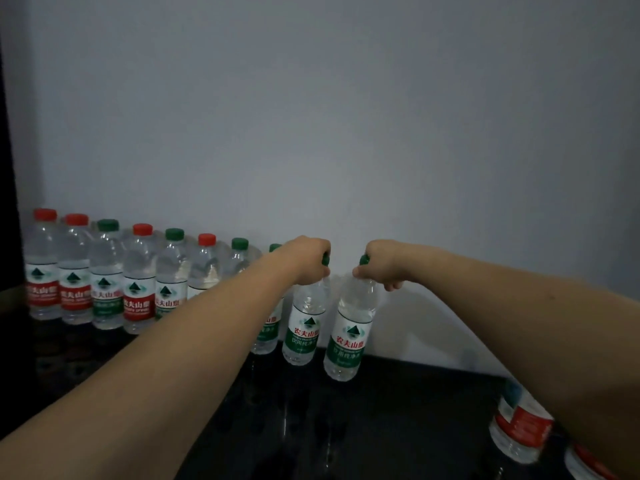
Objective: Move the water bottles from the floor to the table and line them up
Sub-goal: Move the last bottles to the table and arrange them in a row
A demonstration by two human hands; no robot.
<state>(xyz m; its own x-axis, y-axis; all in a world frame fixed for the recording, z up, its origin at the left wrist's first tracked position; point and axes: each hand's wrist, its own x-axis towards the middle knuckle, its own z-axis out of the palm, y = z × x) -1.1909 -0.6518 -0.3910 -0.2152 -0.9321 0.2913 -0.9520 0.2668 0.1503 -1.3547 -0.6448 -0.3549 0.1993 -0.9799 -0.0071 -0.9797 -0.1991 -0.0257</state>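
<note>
A row of several water bottles (104,278) with red and green caps and labels stands along the wall on the dark table (398,410). My left hand (306,259) grips the neck of a green-label bottle (304,327) at the row's right end. Just to its right, my right hand (381,265) grips the neck of another green-label bottle (349,337), which leans slightly left. Both bottles' bases are at the table surface; contact is hard to judge. My left forearm hides part of the bottles behind it.
Two red-label bottles (523,424) show at the lower right, partly behind my right forearm. A plain grey wall (346,133) rises directly behind the row. A dark vertical edge (7,168) borders the far left.
</note>
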